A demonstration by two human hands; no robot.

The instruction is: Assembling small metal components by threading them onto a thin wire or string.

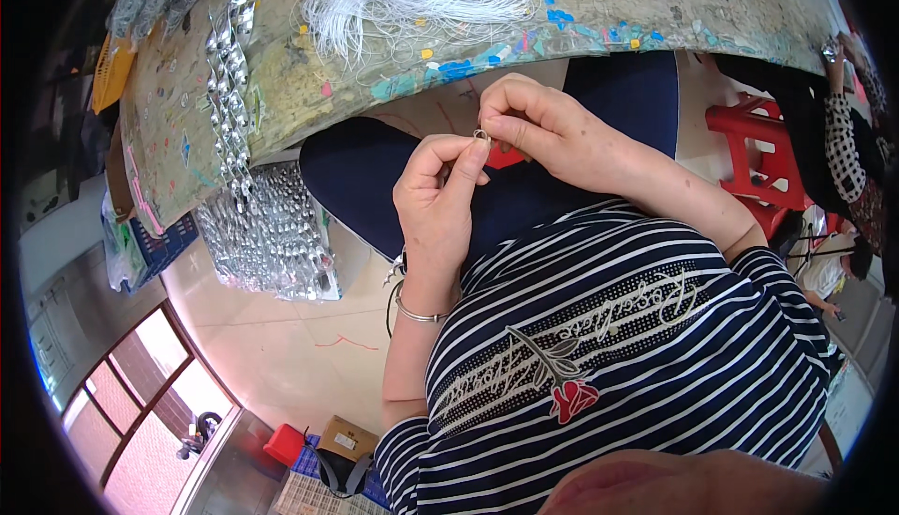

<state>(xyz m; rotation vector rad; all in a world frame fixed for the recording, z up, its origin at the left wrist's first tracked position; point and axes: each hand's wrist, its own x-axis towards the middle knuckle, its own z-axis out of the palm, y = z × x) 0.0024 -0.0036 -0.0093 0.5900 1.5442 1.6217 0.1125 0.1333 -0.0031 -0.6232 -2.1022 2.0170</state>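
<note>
From my remote post I see the left hand and the right hand pinching a small loop between nearly meeting fingertips. Beyond those fingers I find white strands on the table; silver strips lie to their left.

Left grip and right grip pinch close together.

Between our left hand and right hand, above our lap, sits a loop. Before us, a thread bundle lies on the surface, a strip left of it; a stool stands right, a carton behind left.
</note>
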